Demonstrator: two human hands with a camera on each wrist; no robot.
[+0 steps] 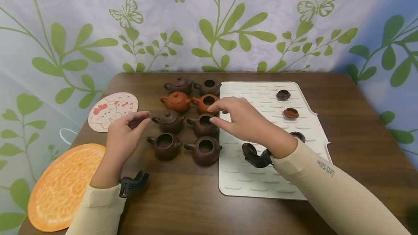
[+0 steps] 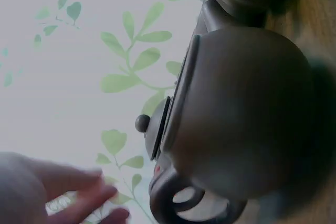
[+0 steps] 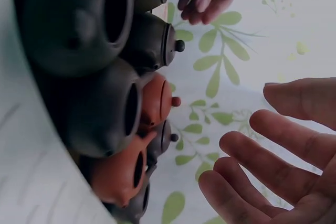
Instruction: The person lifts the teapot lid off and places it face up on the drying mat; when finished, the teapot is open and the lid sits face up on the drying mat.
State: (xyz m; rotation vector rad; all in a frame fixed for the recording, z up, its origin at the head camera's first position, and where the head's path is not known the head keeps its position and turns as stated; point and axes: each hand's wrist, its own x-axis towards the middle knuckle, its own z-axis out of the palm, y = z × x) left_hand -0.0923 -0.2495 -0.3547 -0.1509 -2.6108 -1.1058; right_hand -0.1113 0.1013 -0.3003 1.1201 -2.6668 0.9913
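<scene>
Two rows of small teapots (image 1: 205, 157) run away from me on the wooden table (image 1: 183, 191), beside a white mat (image 1: 235, 188) where loose lids (image 1: 291, 113) lie. Left hand (image 1: 125, 133) is raised next to the lidded brown pot (image 1: 171, 126): fingers loosely extended, thumb apart, pinching nothing. Right hand (image 1: 240, 119) hovers by the lidless brown pot (image 1: 200, 132); I see its fingers spread, nothing between them, clear of the clay in its wrist view. Handling, my guess: unglazed clay, rigid, light enough for one hand, matte so fair grip, but brittle, and spouts and rims would chip if neighbours knocked. I'd take a pot by its loop handle, with fingertips steadying the belly; a lid by its knob, lifted straight, since it probably sits loose.
</scene>
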